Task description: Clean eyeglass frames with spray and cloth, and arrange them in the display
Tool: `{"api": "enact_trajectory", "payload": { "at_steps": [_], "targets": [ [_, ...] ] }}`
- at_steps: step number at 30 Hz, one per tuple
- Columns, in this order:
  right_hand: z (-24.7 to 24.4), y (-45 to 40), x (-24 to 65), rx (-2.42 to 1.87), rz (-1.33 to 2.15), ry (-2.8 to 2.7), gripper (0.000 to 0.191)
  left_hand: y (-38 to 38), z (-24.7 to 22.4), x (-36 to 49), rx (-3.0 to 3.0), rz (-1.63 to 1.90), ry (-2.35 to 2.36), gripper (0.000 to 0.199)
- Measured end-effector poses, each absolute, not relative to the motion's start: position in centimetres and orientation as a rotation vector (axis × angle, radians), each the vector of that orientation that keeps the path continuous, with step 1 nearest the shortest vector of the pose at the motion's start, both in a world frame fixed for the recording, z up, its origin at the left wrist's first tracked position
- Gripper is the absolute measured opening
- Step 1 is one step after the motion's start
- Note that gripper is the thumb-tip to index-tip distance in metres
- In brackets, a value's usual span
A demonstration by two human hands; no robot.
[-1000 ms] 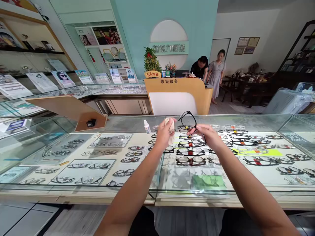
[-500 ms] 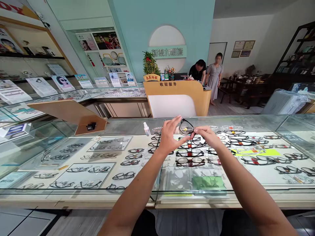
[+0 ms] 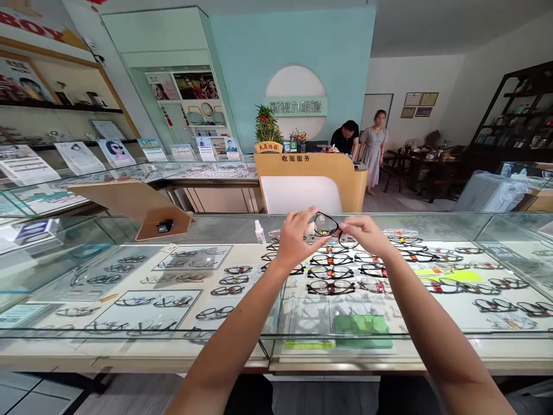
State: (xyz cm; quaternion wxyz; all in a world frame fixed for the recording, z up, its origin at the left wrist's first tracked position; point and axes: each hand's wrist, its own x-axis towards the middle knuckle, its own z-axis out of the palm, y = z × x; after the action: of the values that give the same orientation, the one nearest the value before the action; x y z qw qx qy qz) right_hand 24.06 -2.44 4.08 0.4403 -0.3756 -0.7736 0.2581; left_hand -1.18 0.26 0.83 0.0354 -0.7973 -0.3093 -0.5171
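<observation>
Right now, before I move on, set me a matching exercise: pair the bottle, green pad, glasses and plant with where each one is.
Things:
1. spray bottle
2. green pad
3. black glasses
4. potted plant

Places:
A. between the left hand and right hand
B. on top of the glass case
C. inside the case, under the glass
D. on the cash desk

Pairs: 1-B, 2-C, 3-A, 4-D

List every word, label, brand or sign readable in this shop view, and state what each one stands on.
"新视力眼镜": on the round sign on the teal wall
"收银服务": on the front of the wooden cashier counter
"BOY": red letters, cut off by the picture edge, on the upper-left wall sign
Too small or blurred to read: the plaque on the potted plant, the small spray bottle, the display leaflets
</observation>
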Motion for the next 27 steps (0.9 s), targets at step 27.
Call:
{"api": "enact_trajectory", "payload": {
  "at_steps": [27],
  "targets": [
    [12.0,-5.6,20.6,-0.851,-0.241,-1.516,0.055,-2.4,12.5,-2.9,-1.993,-2.083,-1.16,0.073]
  ]
}}
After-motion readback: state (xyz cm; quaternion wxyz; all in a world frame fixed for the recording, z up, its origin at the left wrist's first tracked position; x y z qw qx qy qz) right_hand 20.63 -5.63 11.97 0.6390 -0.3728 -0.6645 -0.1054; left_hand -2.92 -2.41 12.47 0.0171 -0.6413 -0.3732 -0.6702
